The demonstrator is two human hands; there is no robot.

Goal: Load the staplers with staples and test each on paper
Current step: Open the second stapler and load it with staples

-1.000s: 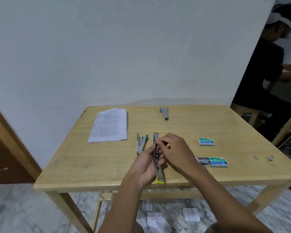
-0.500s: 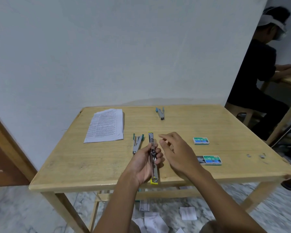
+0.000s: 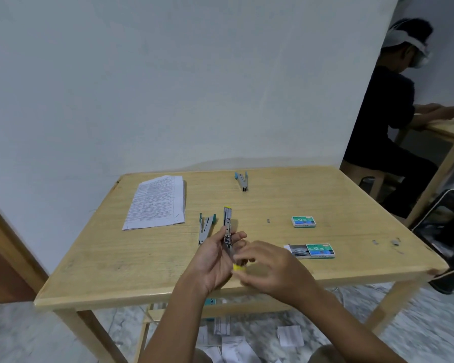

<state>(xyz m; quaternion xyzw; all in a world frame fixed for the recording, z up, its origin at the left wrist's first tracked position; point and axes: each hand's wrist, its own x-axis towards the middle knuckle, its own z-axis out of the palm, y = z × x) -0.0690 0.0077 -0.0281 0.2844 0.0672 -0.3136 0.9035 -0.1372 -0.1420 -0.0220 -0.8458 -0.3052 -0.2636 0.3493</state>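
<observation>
At 6 o'clock on counter: left hand grips opened yellow stapler.
Right hand: blurred beside its yellow end, fingers unreadable.

- The right grip, which a second ago pinched the middle of the stapler and then drew off to the side, has dropped to its near yellow end; blur hides whether the fingers hold it.
- In the left grip, the stapler's near half now slants rightward, no longer in line with the far half.
</observation>
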